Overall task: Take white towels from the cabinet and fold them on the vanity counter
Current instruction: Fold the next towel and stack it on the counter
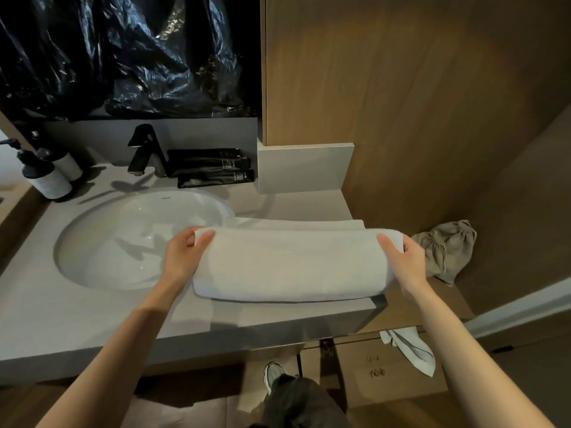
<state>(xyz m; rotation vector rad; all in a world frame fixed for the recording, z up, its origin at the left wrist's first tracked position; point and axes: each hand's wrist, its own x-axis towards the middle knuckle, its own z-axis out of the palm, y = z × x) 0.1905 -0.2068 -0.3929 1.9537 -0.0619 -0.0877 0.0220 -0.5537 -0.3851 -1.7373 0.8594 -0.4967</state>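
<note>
A white towel [290,264], folded into a thick long band, lies across the right part of the grey vanity counter [77,319], its far layer spread flat behind the fold. My left hand [185,254] grips the towel's left end, thumb on top and fingers curled under. At the right end my right hand [401,257] holds the fold the same way. A second white cloth [411,347] hangs below the counter's right corner, over a cardboard box.
A white oval sink [136,239] sits left of the towel, with a black faucet [145,152] behind it. Black tubes [213,168] lie at the back, two pump bottles [49,177] stand far left. A beige drawstring bag [445,248] rests at the right, by the wooden cabinet wall [417,88].
</note>
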